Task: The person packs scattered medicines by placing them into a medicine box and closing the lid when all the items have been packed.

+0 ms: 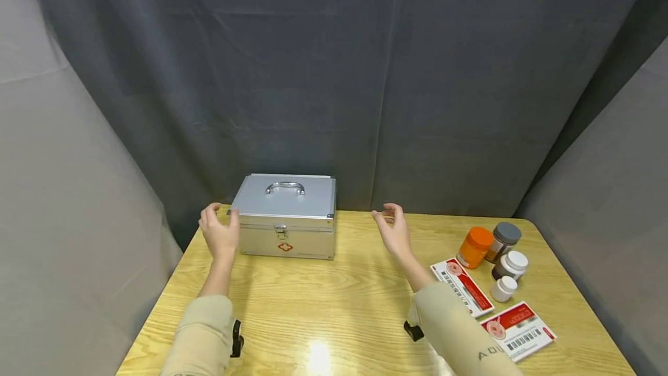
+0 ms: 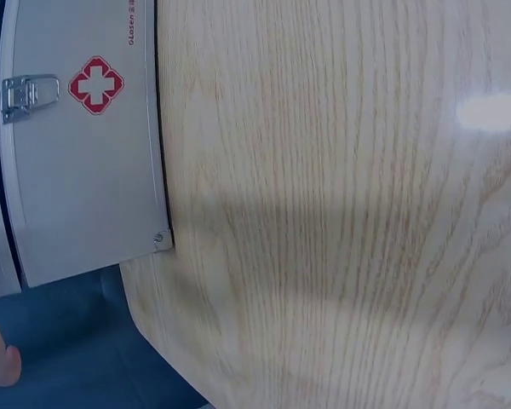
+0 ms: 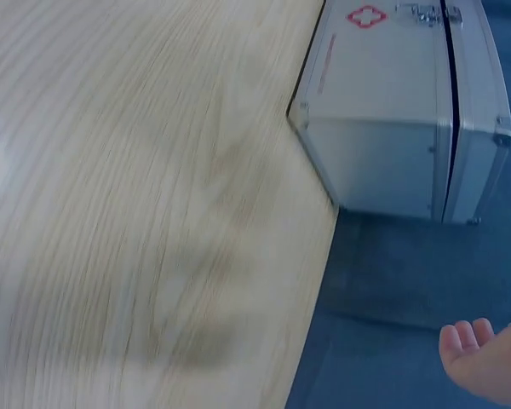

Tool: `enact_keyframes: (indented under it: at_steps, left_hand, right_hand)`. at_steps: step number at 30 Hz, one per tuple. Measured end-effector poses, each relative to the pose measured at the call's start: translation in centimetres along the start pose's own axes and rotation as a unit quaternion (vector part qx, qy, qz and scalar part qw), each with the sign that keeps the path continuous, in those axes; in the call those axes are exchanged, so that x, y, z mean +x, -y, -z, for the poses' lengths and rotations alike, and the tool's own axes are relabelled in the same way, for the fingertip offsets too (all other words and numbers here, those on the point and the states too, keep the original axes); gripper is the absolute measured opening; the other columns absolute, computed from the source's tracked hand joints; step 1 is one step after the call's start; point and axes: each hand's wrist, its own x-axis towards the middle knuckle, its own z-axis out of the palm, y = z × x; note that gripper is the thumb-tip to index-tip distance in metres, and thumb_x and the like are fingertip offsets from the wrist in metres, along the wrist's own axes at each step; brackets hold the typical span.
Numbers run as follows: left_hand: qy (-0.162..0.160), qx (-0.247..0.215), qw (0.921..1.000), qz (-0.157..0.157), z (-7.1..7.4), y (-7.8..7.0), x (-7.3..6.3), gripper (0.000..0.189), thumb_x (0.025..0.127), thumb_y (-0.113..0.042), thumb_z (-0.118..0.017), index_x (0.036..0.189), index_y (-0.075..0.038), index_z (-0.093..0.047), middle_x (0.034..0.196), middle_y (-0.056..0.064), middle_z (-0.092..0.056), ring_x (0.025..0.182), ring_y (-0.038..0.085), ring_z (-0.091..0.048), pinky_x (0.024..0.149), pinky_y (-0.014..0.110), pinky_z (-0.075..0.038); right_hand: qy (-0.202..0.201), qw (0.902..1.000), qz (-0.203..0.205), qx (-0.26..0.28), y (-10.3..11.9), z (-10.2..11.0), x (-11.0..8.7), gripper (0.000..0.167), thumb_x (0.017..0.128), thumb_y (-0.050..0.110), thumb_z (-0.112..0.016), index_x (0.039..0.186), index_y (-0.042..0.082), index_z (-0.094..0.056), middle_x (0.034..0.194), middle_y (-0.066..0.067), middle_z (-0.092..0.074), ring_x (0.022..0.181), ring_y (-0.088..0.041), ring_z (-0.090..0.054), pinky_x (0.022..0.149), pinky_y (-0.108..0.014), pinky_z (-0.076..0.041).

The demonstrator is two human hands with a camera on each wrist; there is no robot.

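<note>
A silver first-aid box [image 1: 308,242] with a red cross emblem stands toward the back left of the table, its lid down and its carry handle [image 1: 285,185] on top. At the box's left front corner is my left hand [image 1: 221,238], thumb and fingers spread apart; whether it touches the box I cannot tell. My right hand [image 1: 395,235] is held in the air to the right of the box, apart from it, fingers loosely bent and holding nothing. Both wrist views show the box's front latch [image 2: 30,96] and only a small part of each hand.
On the right of the wooden table [image 1: 313,306] stand an orange jar [image 1: 475,247], a grey-lidded jar [image 1: 503,241] and two white-capped bottles, the smaller [image 1: 504,289] nearer. Two red-and-white medicine boxes [image 1: 519,329] lie beside them. A dark curtain [image 1: 313,74] hangs behind.
</note>
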Motion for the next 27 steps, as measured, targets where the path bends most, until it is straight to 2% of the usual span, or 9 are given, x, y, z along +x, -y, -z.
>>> enact_keyframes:
  at_steps: [5,12,19,27]
  left_hand:
    - [0.013,-0.029,0.9985,0.045,0.3,0.7,0.2,0.042,0.084,-0.021,-0.061,0.114,0.004,-0.049,0.110,0.019,-0.047,0.103,0.035,-0.041,0.088,0.046,-0.034]
    - [0.048,-0.077,0.9922,0.085,0.1,1.6,0.3,0.042,0.087,-0.021,-0.061,0.117,0.005,-0.046,0.113,0.022,-0.044,0.105,0.038,-0.042,0.089,0.044,-0.034]
    - [0.092,-0.141,0.9729,0.158,-0.2,1.3,0.2,0.051,0.088,-0.026,-0.058,0.126,0.004,-0.042,0.123,0.022,-0.043,0.114,0.037,-0.039,0.098,0.042,-0.031]
    - [0.103,-0.158,0.9597,0.208,-0.4,1.6,0.3,0.055,0.088,-0.033,-0.057,0.127,0.003,-0.042,0.125,0.018,-0.045,0.113,0.030,-0.043,0.095,0.040,-0.035]
  right_hand:
    - [-0.008,0.9987,-0.025,0.043,0.1,-2.5,0.2,0.052,0.090,0.039,-0.052,0.130,0.009,-0.037,0.124,-0.013,-0.044,0.115,-0.031,-0.045,0.093,-0.046,-0.040]
    - [-0.006,0.9954,-0.060,0.075,0.2,-5.3,0.4,0.051,0.090,0.034,-0.052,0.131,0.007,-0.038,0.126,-0.018,-0.045,0.114,-0.034,-0.045,0.093,-0.048,-0.039]
    - [0.034,0.9920,-0.084,0.088,0.8,-6.8,0.7,0.056,0.091,0.037,-0.050,0.135,0.007,-0.036,0.133,-0.020,-0.042,0.121,-0.037,-0.040,0.098,-0.052,-0.034]
    - [0.054,0.9863,-0.099,0.120,1.7,-9.0,0.5,0.060,0.091,0.037,-0.051,0.137,0.003,-0.034,0.134,-0.022,-0.042,0.122,-0.036,-0.041,0.099,-0.048,-0.034]
